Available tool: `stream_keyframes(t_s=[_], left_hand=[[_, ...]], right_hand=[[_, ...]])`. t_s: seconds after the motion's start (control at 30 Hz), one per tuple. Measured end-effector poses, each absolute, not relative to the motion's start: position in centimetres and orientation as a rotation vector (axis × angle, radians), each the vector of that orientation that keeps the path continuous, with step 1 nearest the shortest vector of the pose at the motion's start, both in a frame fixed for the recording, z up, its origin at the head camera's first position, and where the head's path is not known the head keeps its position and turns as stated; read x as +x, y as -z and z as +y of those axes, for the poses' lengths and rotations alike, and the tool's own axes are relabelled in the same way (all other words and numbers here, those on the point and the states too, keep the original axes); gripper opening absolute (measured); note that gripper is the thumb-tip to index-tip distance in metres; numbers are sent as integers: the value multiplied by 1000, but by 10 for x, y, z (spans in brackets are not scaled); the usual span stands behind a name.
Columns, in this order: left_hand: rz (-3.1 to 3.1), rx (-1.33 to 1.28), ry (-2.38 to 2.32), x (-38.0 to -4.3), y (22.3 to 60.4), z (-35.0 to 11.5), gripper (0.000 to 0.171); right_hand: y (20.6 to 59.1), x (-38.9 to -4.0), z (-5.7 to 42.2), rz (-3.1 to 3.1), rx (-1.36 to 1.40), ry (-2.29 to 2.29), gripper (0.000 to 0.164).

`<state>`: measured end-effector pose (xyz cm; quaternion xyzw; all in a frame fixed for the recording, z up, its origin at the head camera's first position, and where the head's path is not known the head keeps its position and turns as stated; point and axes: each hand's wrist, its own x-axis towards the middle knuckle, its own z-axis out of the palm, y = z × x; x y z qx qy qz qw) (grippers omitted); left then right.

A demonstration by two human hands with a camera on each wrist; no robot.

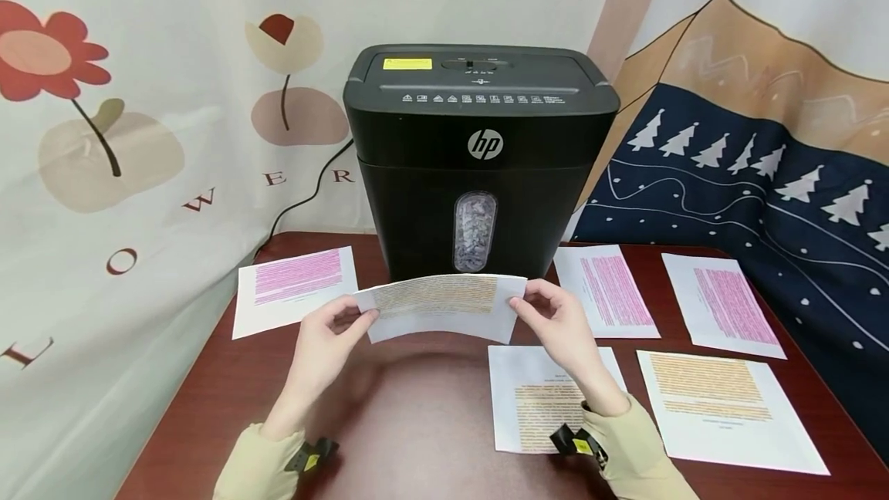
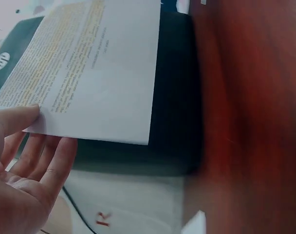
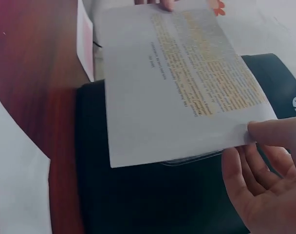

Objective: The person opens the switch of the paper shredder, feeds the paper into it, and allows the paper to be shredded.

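Since the sheet (image 1: pixel 437 307) bows mid-span, it's prob. light, floppy & easily creased. L hand (image 1: pixel 332 332) & R hand (image 1: pixel 559 322) pinch opp. edges, likely the best hold.

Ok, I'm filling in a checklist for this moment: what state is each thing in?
Held sheet: above the table, bowed
Left grip: pinching the sheet's left edge
Right grip: pinching its right edge
Shredder: upright; power state unclear
Shreds: visible inside the shredder
Pink-highlighted sheets: three, lying on the table
Orange-highlighted sheets: two, lying on the table
Black cord: slack, plug end hidden
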<state>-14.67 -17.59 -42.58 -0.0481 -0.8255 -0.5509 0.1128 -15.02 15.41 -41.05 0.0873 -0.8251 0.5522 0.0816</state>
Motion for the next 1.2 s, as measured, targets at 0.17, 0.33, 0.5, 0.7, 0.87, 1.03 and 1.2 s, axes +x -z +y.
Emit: stream_keyframes(t_s=[0.17,0.33,0.5,0.7,0.87,1.03,1.2], left_hand=[[-2312,-205,1626,-144,414,-167,5],[-2187,-284,1618,-137,407,-160,13],[-2056,-394,1574,-134,400,-154,19],[-2000,-493,1481,-138,384,-148,19],[-1952,-590,1412,-145,364,-142,18],[-1896,-644,1368,-152,339,-136,15],[-1846,-685,1340,-160,314,-132,11]], right_hand=[[400,-143,155,-2344,236,-1637,15],[390,-135,153,-2245,239,-1601,17],[382,-130,150,-2153,219,-1584,18],[373,-128,154,-2026,294,-1511,20],[355,-132,157,-1898,408,-1453,16],[327,-136,162,-1825,440,-1400,12],[300,-139,167,-1741,501,-1385,13]])
